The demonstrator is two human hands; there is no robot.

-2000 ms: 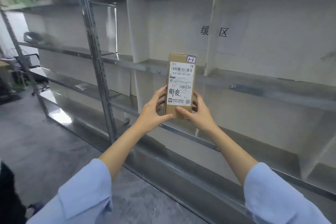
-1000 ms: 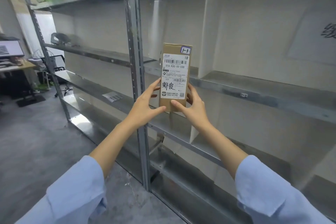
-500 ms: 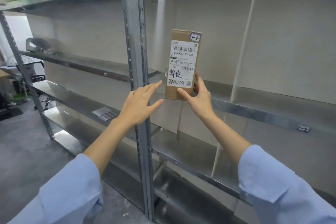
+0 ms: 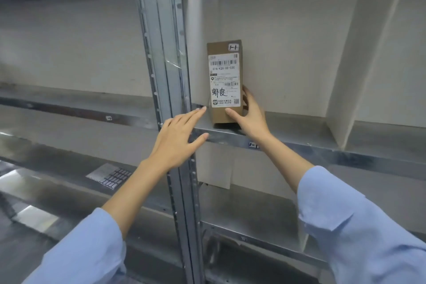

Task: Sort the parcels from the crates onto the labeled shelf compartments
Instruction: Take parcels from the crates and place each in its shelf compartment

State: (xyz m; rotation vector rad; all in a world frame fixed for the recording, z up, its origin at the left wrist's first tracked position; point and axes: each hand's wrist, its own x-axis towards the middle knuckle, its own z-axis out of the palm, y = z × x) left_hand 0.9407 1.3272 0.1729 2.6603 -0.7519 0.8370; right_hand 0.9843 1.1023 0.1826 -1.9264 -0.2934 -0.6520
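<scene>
Your parcel stands on end in the middle of the frame. Its base is on the shelf close to the front lip, just beside the white divider on its left. Your right hand grips its lower right corner, thumb on the labelled face and fingers round the back. Your left hand is open, fingers straight, in front of the steel upright post, with its fingertips near the parcel's lower left corner.

The main risk is a topple. The box is tall and narrow and sits near the lip, so an abrupt release may tip it forward off the shelf. Slide it deeper before you let go.

The other risk is a mis-sort. The small sticker at the parcel's top right should match the tag on the shelf edge below your right wrist, and both are too small for me to read with confidence.
</scene>
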